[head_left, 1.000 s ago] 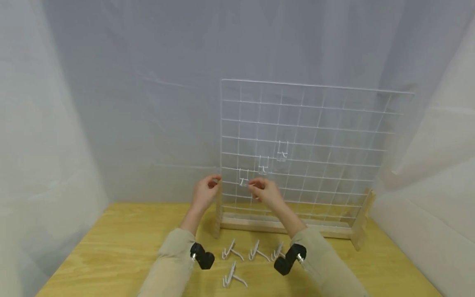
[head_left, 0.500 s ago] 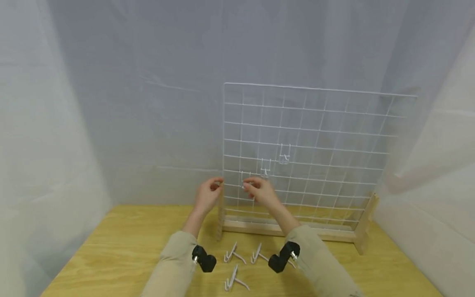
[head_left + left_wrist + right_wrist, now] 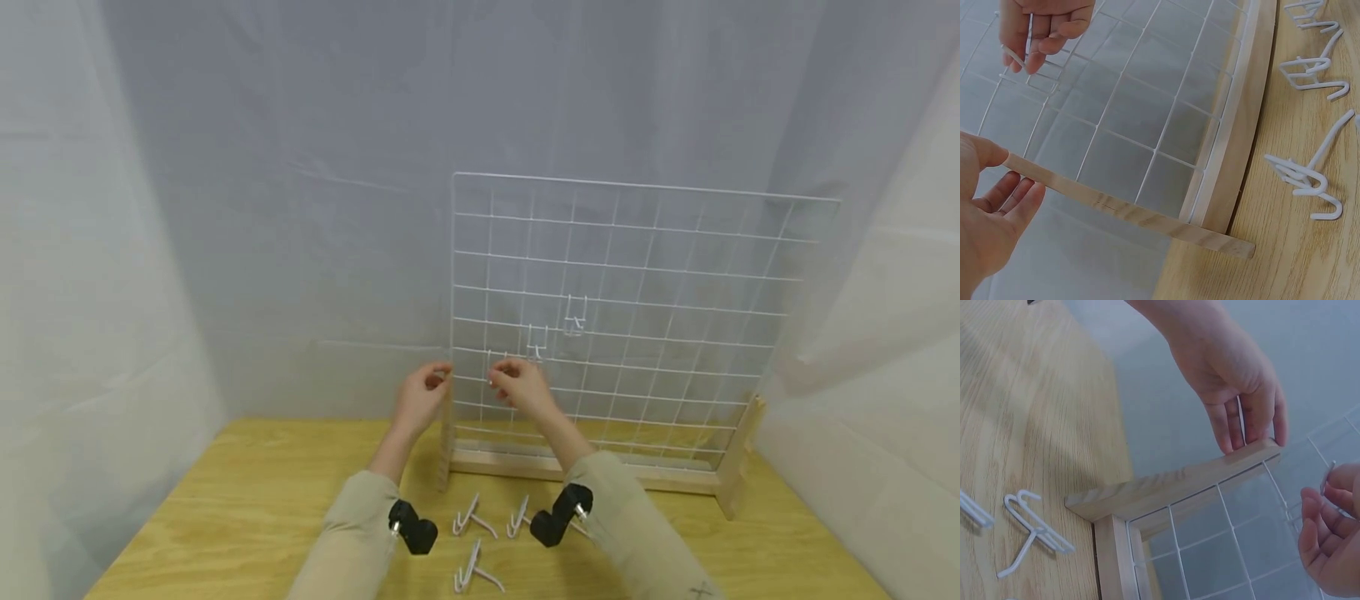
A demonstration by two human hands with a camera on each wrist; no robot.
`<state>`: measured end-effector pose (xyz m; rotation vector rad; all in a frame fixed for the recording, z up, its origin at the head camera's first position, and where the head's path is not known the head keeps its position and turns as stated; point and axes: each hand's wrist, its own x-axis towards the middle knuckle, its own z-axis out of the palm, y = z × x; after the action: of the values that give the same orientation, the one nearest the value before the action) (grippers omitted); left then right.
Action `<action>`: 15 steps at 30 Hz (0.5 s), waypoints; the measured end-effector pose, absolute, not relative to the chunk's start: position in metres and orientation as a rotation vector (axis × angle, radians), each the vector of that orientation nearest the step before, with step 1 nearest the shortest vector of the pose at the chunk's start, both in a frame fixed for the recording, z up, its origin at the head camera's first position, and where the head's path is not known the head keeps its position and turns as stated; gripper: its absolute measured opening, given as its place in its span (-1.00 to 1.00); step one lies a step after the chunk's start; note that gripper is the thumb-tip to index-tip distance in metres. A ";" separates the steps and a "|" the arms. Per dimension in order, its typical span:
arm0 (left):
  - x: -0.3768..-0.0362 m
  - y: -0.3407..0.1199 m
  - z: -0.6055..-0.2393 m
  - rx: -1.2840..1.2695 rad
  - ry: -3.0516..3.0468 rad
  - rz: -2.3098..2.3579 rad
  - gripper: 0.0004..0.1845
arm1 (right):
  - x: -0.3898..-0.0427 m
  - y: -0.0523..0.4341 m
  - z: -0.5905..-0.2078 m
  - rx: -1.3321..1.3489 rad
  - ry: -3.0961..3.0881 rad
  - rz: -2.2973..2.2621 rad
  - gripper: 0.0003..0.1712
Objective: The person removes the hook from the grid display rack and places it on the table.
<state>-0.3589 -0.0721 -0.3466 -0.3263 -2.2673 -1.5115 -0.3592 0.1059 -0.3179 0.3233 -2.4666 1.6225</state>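
Observation:
My left hand (image 3: 420,398) grips the upper end of the wooden side post (image 3: 1110,203) of a stand, thumb on one side and fingers on the other. At the lower left of the white wire grid (image 3: 645,187), my right hand (image 3: 527,390) pinches the projecting prong of a white wire hook (image 3: 1329,476). In the head view that hook is mostly covered by the fingers. Up and to its right, two more hooks hang on the grid in a diagonal: a nearer one (image 3: 537,348) and a higher one (image 3: 575,325).
Several loose white hooks lie on the wooden table (image 3: 300,483) in front of the stand, among them a front one (image 3: 468,568) and one behind it (image 3: 467,518). Another is partly covered by the right wrist camera (image 3: 553,527). A pale curtain (image 3: 300,208) surrounds the table.
My right hand has shifted slightly left, from beside the lowest hook to over its prong. The left hand keeps its grip on the post. The head view has tilted slightly up.

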 end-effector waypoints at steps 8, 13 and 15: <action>-0.360 -0.071 -0.346 -0.305 -2.273 -1.504 -0.71 | -0.356 0.100 -0.313 0.221 -2.383 1.753 -0.77; -0.360 -0.070 -0.345 -0.303 -2.287 -1.508 -0.71 | -0.357 0.102 -0.314 0.206 -2.354 1.774 -0.76; -0.360 -0.069 -0.344 -0.304 -2.285 -1.517 -0.71 | -0.357 0.102 -0.313 0.206 -2.350 1.775 -0.74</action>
<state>-0.3597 -0.0692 -0.3440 -0.3040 -2.2850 -1.5169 -0.3569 0.1025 -0.3134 0.2057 -2.3500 1.7753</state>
